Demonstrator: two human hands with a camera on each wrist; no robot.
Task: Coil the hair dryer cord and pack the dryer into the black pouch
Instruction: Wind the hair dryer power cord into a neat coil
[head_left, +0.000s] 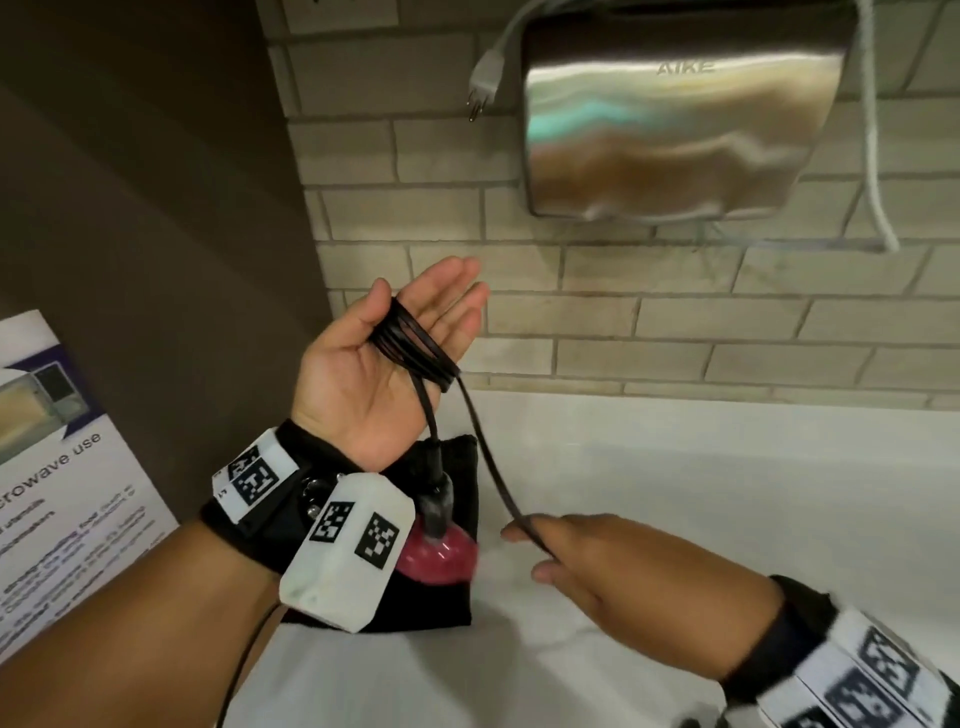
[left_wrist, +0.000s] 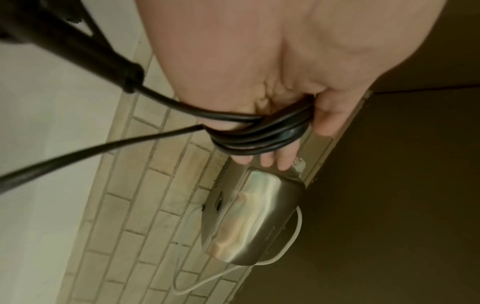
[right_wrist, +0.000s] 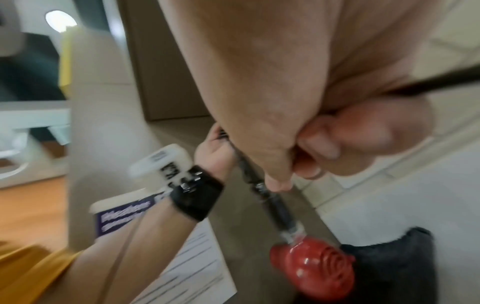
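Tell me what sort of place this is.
Probably a shared kitchenette or washroom area in a workplace or public building. A steel wall-mounted hand dryer hangs on a tiled wall above a white counter, and a printed notice about microwave use stands at the left.

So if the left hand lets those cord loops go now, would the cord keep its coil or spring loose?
Probably loosens: the cord is only wound round the open left hand, nothing ties it. It looks flexible, hanging in soft curves toward the right hand. The hanging hair dryer would likely drag the loops undone.
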